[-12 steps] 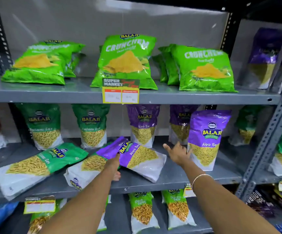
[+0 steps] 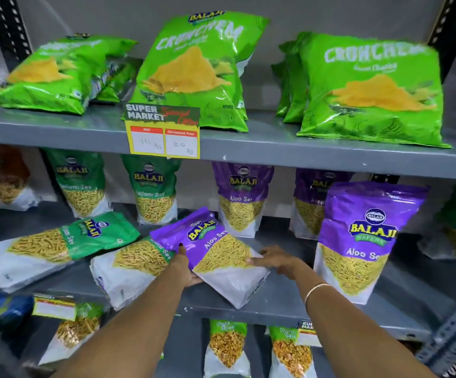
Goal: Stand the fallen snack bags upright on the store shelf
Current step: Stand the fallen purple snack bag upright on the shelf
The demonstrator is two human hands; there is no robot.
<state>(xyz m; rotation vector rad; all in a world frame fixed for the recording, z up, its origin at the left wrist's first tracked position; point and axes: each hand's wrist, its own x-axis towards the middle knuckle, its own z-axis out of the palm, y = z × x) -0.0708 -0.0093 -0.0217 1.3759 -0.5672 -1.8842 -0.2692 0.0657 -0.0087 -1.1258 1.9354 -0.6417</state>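
Head view, mid shelf of grey metal store rack [image 2: 289,312]. Progress: partly done, by my reading. One purple-and-white plastic Aloo Sev pouch [image 2: 358,241] stands upright nr the right end of the shelf's front edge; back row of green and purple pouches also upright along the rear wall. Still down: fallen purple-and-white Aloo Sev pouch [image 2: 221,257] at the front edge, centre; fallen green-and-white sev pouch [image 2: 128,271] partly under it, to its left; second fallen green-and-white sev pouch [image 2: 57,246] toward the left end. So 3 left, approx.

Hands: both on the centre purple pouch, apart from each other w/ the pouch between. Left hand [image 2: 184,266] against its left edge, thumb on top, fingers tucked under. Right hand [image 2: 273,259] flat on its right side, fingertips on the clear window area. Looks like a two-sided hold, not yet lifted; pouch lies tilted, purple top toward the rear, white base corner overhanging the front edge.

Top shelf: bright green crinkly chip bags [image 2: 194,72], not touched.
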